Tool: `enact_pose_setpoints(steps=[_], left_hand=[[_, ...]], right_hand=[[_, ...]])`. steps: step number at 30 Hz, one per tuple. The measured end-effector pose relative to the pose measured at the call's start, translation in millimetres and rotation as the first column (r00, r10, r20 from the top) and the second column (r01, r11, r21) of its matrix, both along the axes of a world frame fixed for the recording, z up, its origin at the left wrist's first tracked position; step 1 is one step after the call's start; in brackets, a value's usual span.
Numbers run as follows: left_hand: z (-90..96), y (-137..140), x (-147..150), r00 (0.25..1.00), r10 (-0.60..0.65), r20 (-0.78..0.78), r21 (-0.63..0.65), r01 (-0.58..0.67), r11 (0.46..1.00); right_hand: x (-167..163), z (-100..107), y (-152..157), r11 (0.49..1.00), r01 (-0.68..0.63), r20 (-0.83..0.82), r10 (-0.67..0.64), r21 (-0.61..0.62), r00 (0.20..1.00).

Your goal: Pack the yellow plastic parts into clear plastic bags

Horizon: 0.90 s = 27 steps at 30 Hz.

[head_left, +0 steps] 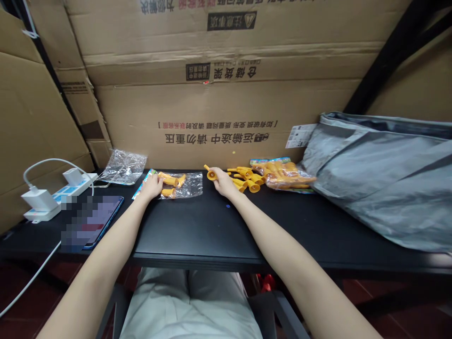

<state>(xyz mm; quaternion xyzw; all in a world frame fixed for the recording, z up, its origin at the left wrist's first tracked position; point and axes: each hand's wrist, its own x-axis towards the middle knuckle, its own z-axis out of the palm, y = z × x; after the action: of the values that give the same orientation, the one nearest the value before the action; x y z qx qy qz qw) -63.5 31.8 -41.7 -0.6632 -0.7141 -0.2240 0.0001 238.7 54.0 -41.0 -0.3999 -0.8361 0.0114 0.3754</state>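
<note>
My left hand [152, 186] rests on the open end of a clear plastic bag [185, 185] that lies flat on the black table [197, 230] and holds a few small orange trumpet-shaped toys [170, 181]. My right hand [221, 181] is closed around one orange toy trumpet [211, 174], lifted slightly beside a loose pile of the same orange toys [247, 179]. To the right of the pile lie filled packets of orange toys [287, 175].
An empty clear bag [123, 165] lies at the back left. A white power strip with chargers [52, 194] and a phone [92, 221] sit on the left. A large grey bag [381, 174] covers the table's right. Cardboard boxes [219, 84] wall the back.
</note>
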Motion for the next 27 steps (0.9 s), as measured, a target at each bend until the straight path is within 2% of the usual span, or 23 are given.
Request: enact_pose_setpoints(steps=[3, 7, 10, 13, 16, 19, 21, 23, 25, 27], left_hand=[[0.1, 0, 0, 1.000, -0.007, 0.006, -0.003, 0.007, 1.000], [0.4, 0, 1, 1.000, -0.005, 0.014, -0.008, 0.005, 1.000], [0.3, 1, 1, 1.000, -0.001, 0.015, -0.010, 0.001, 1.000], [-0.3, 1, 0, 1.000, -0.003, 0.003, -0.016, 0.003, 1.000], [-0.8, 2, 0, 1.000, -0.001, -0.005, -0.024, 0.000, 1.000], [-0.6, 2, 0, 1.000, -0.002, -0.007, -0.030, 0.001, 1.000], [-0.1, 2, 0, 1.000, -0.008, -0.007, -0.036, 0.008, 0.999], [0.2, 1, 1, 1.000, -0.019, 0.000, -0.039, 0.019, 0.999], [0.3, 1, 3, 0.999, -0.032, 0.011, -0.036, 0.033, 0.999], [0.2, 0, 5, 0.998, -0.050, 0.031, -0.031, 0.051, 0.998]], right_hand=[[-3, 3, -1, 1.000, -0.022, -0.205, 0.023, 0.009, 0.979], [-6, 8, -1, 0.999, 0.038, -0.412, -0.041, -0.016, 0.910], [-5, 10, 1, 0.996, 0.091, -0.494, -0.087, -0.016, 0.865], [-3, 16, 0, 0.986, 0.165, -0.490, -0.133, 0.023, 0.861], [-4, 27, -8, 0.980, 0.193, -0.359, -0.159, 0.059, 0.919], [-10, 39, -22, 0.983, 0.179, -0.046, -0.178, 0.026, 0.983], [-15, 42, -31, 0.986, 0.152, 0.189, -0.137, -0.064, 0.972], [-20, 41, -37, 0.979, 0.128, 0.365, -0.063, -0.156, 0.929], [-24, 37, -37, 0.972, 0.101, 0.452, 0.006, -0.213, 0.892], [-26, 32, -34, 0.969, 0.062, 0.464, 0.057, -0.237, 0.884]])
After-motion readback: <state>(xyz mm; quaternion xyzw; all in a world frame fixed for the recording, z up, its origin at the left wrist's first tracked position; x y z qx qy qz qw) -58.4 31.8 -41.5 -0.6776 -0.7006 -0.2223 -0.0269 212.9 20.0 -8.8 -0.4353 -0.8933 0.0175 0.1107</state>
